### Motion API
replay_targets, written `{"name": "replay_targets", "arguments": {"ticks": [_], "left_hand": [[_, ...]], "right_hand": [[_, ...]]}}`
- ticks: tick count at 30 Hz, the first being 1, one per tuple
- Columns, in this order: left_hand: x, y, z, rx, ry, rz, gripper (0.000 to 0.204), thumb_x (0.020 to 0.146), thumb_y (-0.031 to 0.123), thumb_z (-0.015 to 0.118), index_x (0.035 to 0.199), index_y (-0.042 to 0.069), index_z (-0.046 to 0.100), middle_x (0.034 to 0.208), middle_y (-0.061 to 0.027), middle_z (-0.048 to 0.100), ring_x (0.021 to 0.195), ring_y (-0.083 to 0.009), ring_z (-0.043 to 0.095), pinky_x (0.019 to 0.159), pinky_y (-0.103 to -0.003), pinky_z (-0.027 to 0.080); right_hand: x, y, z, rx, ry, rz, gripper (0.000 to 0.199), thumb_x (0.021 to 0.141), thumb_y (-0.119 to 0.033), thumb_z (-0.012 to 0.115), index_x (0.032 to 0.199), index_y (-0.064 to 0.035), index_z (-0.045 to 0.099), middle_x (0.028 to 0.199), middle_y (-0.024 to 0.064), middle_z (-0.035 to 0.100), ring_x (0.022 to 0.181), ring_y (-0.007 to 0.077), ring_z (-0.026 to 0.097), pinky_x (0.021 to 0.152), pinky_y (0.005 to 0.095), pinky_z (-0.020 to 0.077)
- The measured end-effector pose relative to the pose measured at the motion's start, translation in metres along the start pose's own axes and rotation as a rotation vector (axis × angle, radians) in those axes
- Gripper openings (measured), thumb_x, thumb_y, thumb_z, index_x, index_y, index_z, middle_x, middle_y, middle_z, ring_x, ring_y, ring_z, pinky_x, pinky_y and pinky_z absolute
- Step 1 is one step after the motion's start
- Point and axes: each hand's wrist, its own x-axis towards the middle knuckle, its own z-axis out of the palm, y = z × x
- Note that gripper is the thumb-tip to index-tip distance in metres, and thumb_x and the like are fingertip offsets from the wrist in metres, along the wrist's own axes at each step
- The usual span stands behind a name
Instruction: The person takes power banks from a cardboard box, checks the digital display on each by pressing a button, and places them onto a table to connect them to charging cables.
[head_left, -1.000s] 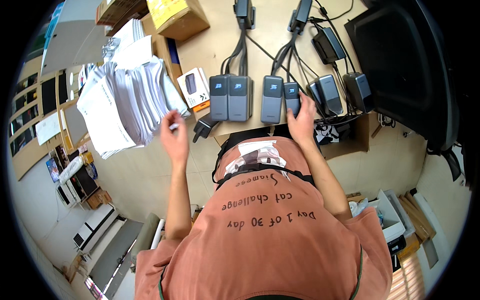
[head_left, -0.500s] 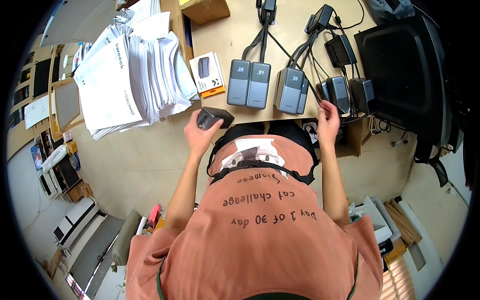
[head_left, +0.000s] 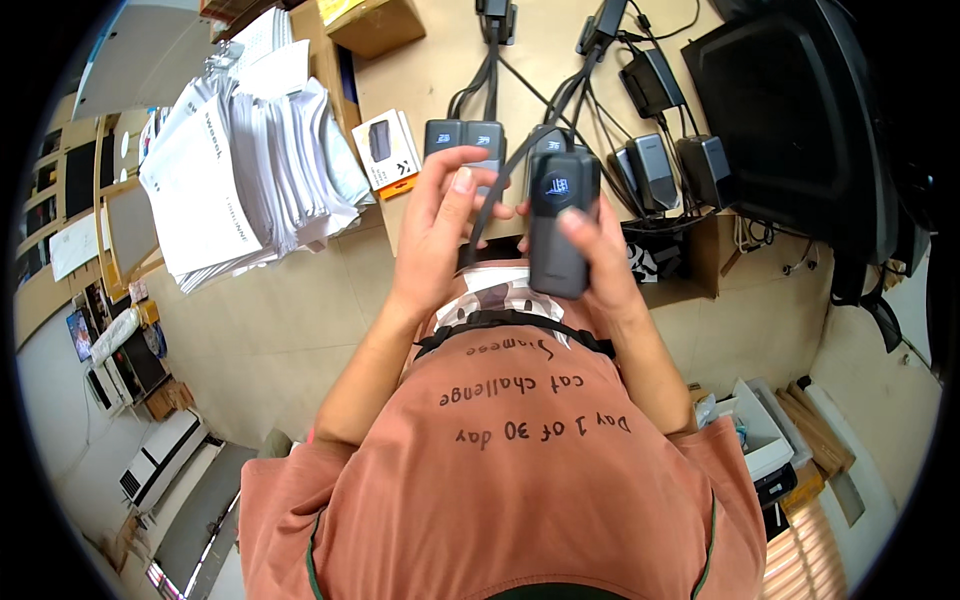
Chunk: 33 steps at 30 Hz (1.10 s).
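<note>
Right hand [head_left: 600, 262]: fingers clamped on upright dark device [head_left: 560, 225].
Left hand [head_left: 440, 235]: beside device, fingers pinching its black cable [head_left: 497, 185].
Device axis: lengthwise toward surface [head_left: 420, 60].

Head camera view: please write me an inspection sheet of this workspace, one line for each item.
Surface: light wooden desk, crowded.
Job's things: dark grey handheld device with a lit round screen, cable attached.
Clutter: stack of white papers, small white and orange box, cardboard box.
Grippers: right hand grips the device; left hand touches its black cable.
Cables: several black leads to the grey chargers.
Surroundings: black office chair, tiled floor.
</note>
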Motion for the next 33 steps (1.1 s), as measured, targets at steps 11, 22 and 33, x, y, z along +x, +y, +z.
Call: {"name": "replay_targets", "arguments": {"ticks": [11,22,33], "left_hand": [[0.013,-0.045,0.077,-0.287,-0.374,-0.364,0.049,0.090,0.018,0.074,0.127,-0.001,0.048,0.110,-0.0079,0.059,0.093,-0.0107,0.061,0.081,-0.025,0.050],[0.024,-0.089,0.106,0.001,-0.271,-0.515,0.029,0.090,0.022,0.072,0.112,0.005,0.063,0.086,0.0070,0.058,0.071,0.0008,0.044,0.062,-0.016,0.036],[0.038,-0.142,0.135,-0.611,-0.043,-0.824,0.049,0.097,0.035,0.063,0.133,0.007,0.044,0.130,-0.0105,0.052,0.117,-0.0317,0.060,0.101,-0.043,0.046]], "right_hand": [[0.011,-0.023,-0.060,-0.027,0.080,-0.143,0.056,0.094,-0.033,0.052,0.138,0.0010,0.043,0.126,0.0231,0.060,0.110,0.0251,0.062,0.095,0.0367,0.0517],[0.087,-0.081,-0.127,-0.785,0.046,-0.302,0.021,0.098,-0.023,0.059,0.098,-0.0028,0.063,0.068,0.0033,0.061,0.062,0.0109,0.057,0.059,0.0278,0.0446],[0.177,-0.032,-0.126,-0.282,0.360,-0.401,0.024,0.100,-0.032,0.049,0.104,-0.0133,0.034,0.075,-0.0019,0.038,0.055,0.0054,0.031,0.046,0.0209,0.0263]]}}
